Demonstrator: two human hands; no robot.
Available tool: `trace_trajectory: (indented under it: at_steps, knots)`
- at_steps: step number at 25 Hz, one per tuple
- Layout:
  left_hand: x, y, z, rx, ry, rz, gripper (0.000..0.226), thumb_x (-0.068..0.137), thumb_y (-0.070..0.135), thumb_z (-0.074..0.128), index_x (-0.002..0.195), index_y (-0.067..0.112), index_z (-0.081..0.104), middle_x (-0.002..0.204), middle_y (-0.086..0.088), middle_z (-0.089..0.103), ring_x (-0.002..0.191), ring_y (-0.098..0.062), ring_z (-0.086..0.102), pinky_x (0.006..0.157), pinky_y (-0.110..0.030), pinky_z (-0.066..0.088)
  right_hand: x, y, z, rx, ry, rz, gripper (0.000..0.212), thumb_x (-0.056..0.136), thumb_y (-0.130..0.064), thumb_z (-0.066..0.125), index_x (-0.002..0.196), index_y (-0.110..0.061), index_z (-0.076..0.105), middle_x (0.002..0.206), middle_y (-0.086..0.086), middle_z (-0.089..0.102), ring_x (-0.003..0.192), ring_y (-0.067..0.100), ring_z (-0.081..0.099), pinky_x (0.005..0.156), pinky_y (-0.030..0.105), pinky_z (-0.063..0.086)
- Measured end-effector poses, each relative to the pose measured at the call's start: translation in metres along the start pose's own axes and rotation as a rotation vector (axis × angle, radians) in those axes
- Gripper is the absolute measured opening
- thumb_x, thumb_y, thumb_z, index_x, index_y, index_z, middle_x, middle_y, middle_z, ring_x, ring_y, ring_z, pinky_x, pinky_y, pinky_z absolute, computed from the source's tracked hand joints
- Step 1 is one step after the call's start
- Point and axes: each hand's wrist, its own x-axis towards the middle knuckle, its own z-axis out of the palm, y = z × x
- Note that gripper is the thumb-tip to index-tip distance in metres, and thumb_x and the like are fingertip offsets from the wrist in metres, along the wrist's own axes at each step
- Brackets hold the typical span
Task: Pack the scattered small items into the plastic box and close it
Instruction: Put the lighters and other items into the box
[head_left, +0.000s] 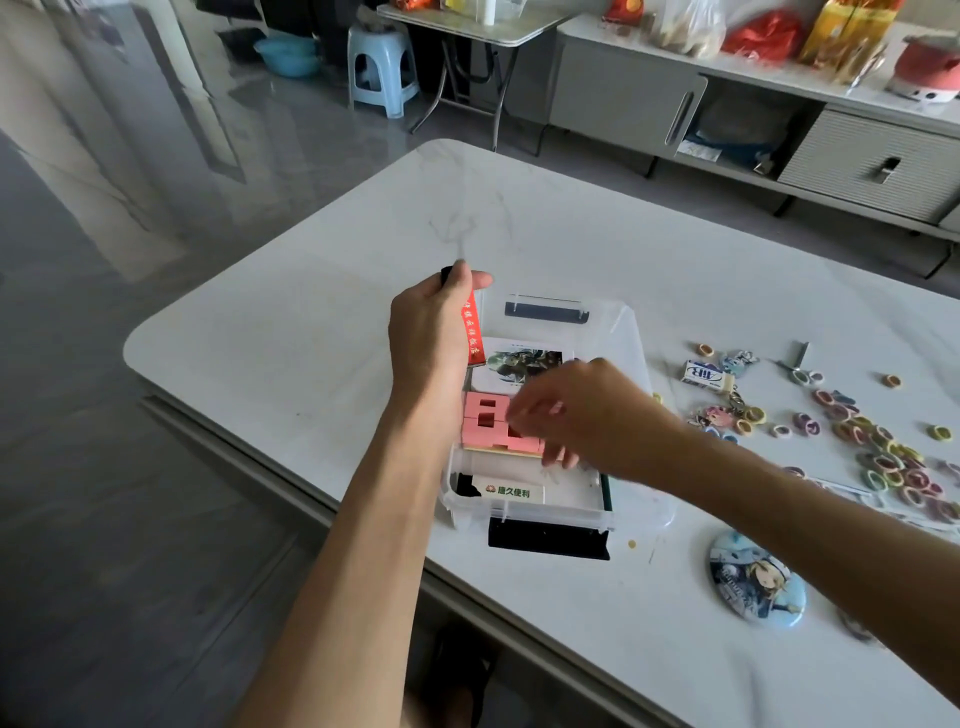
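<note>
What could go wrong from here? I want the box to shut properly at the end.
The pink blocks sit high in the plastic box; they may keep a lid from seating. The red strip in the left hand stands tall at the wall and could stick out. The right hand is blurred over the box and might knock the blocks askew.

The right hand (571, 415) is blurred, so its fingers cannot be read, and it covers part of the pink blocks (485, 423) in the plastic box (631, 332). The left hand (434, 325) hides most of a red strip (471, 332). The hair ties (883, 457) run off the picture's right edge.
</note>
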Motion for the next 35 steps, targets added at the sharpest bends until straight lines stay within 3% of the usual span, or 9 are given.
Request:
trace_trajectory:
  at_steps: [4,9,14,17,21,24,26,32,35]
  knots:
    - [-0.007,0.002,0.001,-0.025,-0.210,-0.025,0.021,0.095,0.019,0.057,0.094,0.008,0.075,0.067,0.000,0.059,0.054,-0.012,0.045,0.050,-0.020,0.037,0.004,-0.014,-0.021,0.810,0.114,0.159,0.018,0.093,-0.020,0.062,0.101,-0.007,0.069,0.090,0.011,0.071,0.073,0.023,0.073,0.071,0.032,0.060]
    - [-0.005,0.000,-0.002,0.082,-0.215,0.001,0.025,0.091,0.021,0.062,0.086,-0.002,0.070,0.064,-0.004,0.054,0.049,-0.014,0.043,0.048,-0.027,0.035,0.004,-0.011,-0.023,0.945,0.210,0.202,0.010,0.092,-0.005,0.060,0.095,-0.006,0.069,0.076,0.008,0.068,0.062,0.011,0.065,0.062,0.020,0.055]
    - [-0.004,0.000,-0.007,0.113,-0.211,0.010,0.026,0.092,0.026,0.062,0.086,0.002,0.070,0.067,0.000,0.060,0.053,-0.014,0.048,0.051,-0.025,0.038,0.002,-0.005,-0.031,1.014,0.265,0.241,0.012,0.091,-0.002,0.060,0.099,-0.002,0.069,0.078,0.010,0.066,0.062,0.013,0.063,0.059,0.019,0.054]
    - [-0.001,-0.001,-0.010,0.383,-0.091,0.076,0.024,0.091,0.032,0.059,0.083,0.013,0.070,0.077,0.000,0.067,0.067,-0.019,0.057,0.063,-0.028,0.040,-0.003,-0.003,-0.034,0.879,0.281,0.260,0.014,0.091,0.000,0.059,0.100,-0.003,0.070,0.076,0.011,0.068,0.062,0.014,0.065,0.069,0.019,0.058]
    - [-0.001,-0.006,-0.014,0.775,0.035,0.134,0.024,0.088,0.022,0.057,0.109,0.015,0.066,0.107,-0.002,0.068,0.099,-0.027,0.062,0.080,-0.030,0.046,-0.016,-0.002,-0.024,0.339,0.090,0.332,0.016,0.087,-0.006,0.066,0.094,-0.017,0.075,0.072,0.005,0.075,0.067,0.015,0.073,0.075,0.028,0.057]
    - [-0.004,-0.008,-0.013,0.838,-0.010,0.154,0.017,0.087,0.012,0.053,0.094,0.016,0.068,0.096,-0.005,0.066,0.087,-0.033,0.059,0.076,-0.031,0.046,-0.017,-0.004,-0.004,0.166,0.044,0.359,0.011,0.086,-0.007,0.066,0.089,-0.013,0.074,0.067,0.004,0.074,0.059,0.009,0.071,0.061,0.020,0.057]
    - [-0.004,-0.008,-0.013,0.859,-0.008,0.187,0.017,0.086,0.008,0.052,0.084,0.021,0.063,0.087,-0.006,0.061,0.078,-0.031,0.051,0.073,-0.032,0.046,-0.011,-0.002,0.008,0.141,0.067,0.398,0.006,0.086,-0.007,0.066,0.085,-0.011,0.071,0.065,0.003,0.073,0.055,0.006,0.070,0.046,0.012,0.046]
    - [-0.003,-0.008,-0.012,0.908,-0.023,0.196,0.013,0.083,0.009,0.053,0.078,0.019,0.060,0.086,-0.012,0.069,0.071,-0.028,0.046,0.075,-0.038,0.054,-0.001,0.001,0.024,0.045,0.079,0.432,0.012,0.081,-0.008,0.073,0.071,-0.013,0.068,0.066,0.002,0.070,0.058,0.012,0.069,0.049,0.016,0.047]
    - [-0.002,-0.008,-0.011,0.924,-0.022,0.189,0.012,0.083,0.009,0.053,0.078,0.019,0.058,0.081,-0.007,0.062,0.071,-0.028,0.046,0.075,-0.038,0.054,0.001,0.001,0.023,-0.038,0.054,0.393,0.004,0.080,-0.007,0.072,0.077,-0.009,0.072,0.077,0.007,0.070,0.073,0.020,0.070,0.065,0.028,0.058]
